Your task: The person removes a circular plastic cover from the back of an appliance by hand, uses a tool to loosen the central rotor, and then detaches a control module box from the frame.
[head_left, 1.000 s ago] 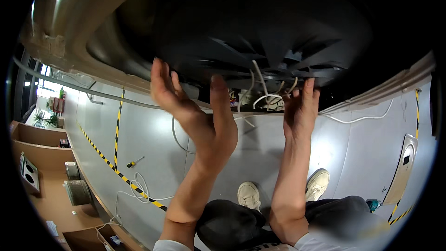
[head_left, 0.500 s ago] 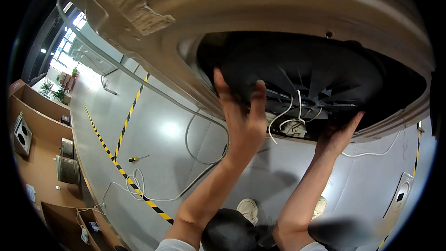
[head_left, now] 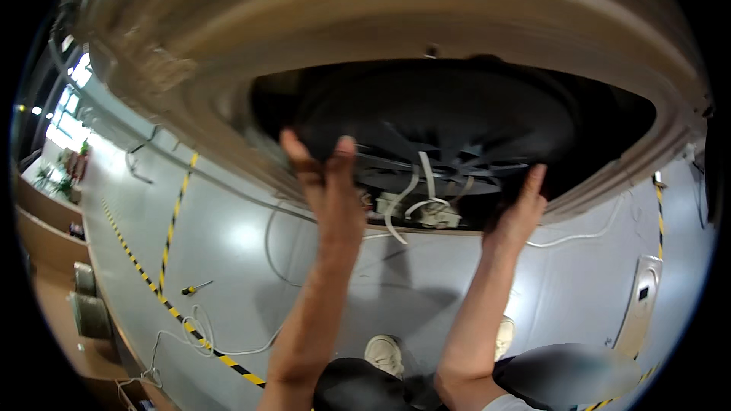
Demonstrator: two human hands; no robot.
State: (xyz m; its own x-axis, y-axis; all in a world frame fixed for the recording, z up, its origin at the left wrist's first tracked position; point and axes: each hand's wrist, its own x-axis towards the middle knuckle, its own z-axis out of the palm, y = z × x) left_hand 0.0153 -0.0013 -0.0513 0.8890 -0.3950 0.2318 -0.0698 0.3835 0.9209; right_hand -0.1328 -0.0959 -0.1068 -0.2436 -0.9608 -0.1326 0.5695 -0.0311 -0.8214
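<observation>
A large black round part (head_left: 434, 106) with radiating ribs sits inside the oval opening of a beige appliance housing (head_left: 381, 7). My left hand (head_left: 335, 202) grips its near left edge, thumb and forefinger showing. Around the near right edge closes my right hand (head_left: 516, 217); most of its fingers are hidden in the dark under the part. White cable ties or wires (head_left: 426, 175) stick out between the ribs. Just below them, at the opening's lower rim, is a small whitish component (head_left: 440, 215), somewhat blurred.
Black-and-yellow tape (head_left: 177, 221) marks the grey floor. A yellow-handled screwdriver (head_left: 190, 289) and a coiled pale cable (head_left: 199, 331) lie at the left. Brown shelving (head_left: 49, 259) curves along the left side. A pale long panel (head_left: 638, 301) rests on the floor at the right.
The view has shifted, so the housing, floor items and both hands appear further left. My hands keep their hold on the black part, which sits more level in the picture.
</observation>
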